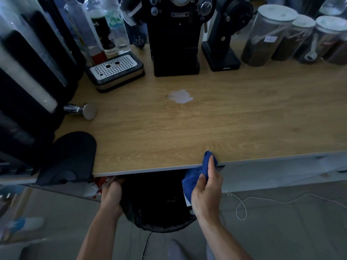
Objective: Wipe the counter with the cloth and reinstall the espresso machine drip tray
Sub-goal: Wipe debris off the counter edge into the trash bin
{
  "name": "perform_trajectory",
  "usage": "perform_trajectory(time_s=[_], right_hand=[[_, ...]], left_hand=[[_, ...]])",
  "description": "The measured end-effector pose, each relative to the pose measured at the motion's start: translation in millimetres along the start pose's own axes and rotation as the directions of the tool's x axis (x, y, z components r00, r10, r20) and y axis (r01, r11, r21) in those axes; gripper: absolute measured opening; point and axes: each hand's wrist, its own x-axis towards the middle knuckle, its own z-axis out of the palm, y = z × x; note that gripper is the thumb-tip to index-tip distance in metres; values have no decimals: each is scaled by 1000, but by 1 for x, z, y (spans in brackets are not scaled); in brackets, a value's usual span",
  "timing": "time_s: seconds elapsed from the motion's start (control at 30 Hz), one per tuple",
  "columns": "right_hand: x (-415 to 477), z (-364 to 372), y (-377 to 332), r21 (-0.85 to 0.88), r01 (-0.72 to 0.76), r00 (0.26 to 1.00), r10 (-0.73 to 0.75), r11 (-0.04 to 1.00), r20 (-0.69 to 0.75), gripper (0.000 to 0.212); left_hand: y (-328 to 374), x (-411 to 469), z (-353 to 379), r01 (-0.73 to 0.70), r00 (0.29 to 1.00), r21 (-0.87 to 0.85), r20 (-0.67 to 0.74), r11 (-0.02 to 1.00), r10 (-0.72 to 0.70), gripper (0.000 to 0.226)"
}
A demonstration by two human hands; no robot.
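Note:
My right hand (205, 192) grips a bunched blue cloth (197, 174) at the front edge of the wooden counter (187, 128). A pale wet patch (180, 96) lies on the counter's middle. The drip tray (115, 71), black with a perforated metal grate, sits on the counter at the back left, beside the black espresso machine (28, 87) that fills the left side. My left hand (110, 195) is below the counter edge, fingers curled on the rim of a black bin (155, 201); its fingertips are hidden.
A metal tamper (84, 110) lies on its side near the machine. A black grinder (175, 34) and a second black appliance (223, 44) stand at the back, with bottles (105, 27) to the left and jars (270, 34) to the right. A dark mat (69, 156) overhangs the front left edge.

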Motion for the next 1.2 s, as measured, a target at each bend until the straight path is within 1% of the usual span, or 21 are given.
perform_trajectory(time_s=[0.2, 0.3, 0.4, 0.5, 0.57, 0.73, 0.97, 1.13, 1.2], right_hand=[[-8, 10, 4, -50, 102, 993, -98, 994, 63, 55], [-14, 19, 1, -86, 167, 977, -153, 982, 146, 56], [-20, 30, -3, -89, 191, 963, -169, 978, 211, 56], [-21, 35, -6, -91, 222, 941, -189, 971, 279, 54], [-22, 36, -8, -85, 218, 927, -179, 972, 330, 52], [-28, 50, -13, -78, 283, 874, -223, 956, 431, 50], [-36, 74, -18, -46, 397, 794, -318, 917, 518, 55], [-39, 88, -21, -33, 502, 710, -390, 864, 586, 56], [-39, 93, -23, -21, 534, 671, -409, 845, 618, 56]], left_hand=[[1, -6, -7, 11, 1000, -36, -28, 999, -12, 17], [2, -5, -14, -7, 999, -50, -33, 999, 5, 21], [3, -5, -20, -17, 999, -62, -35, 998, 15, 27], [5, -6, -25, -23, 999, -78, -38, 997, 20, 27], [6, -6, -27, -16, 999, -86, -43, 996, 13, 29], [11, -7, -32, -20, 998, -106, -58, 994, 14, 30], [13, -3, -53, -16, 997, -134, -77, 991, 6, 24], [11, 0, -64, -11, 994, -170, -107, 985, -8, 22], [10, 2, -67, -10, 994, -172, -113, 985, -10, 25]])
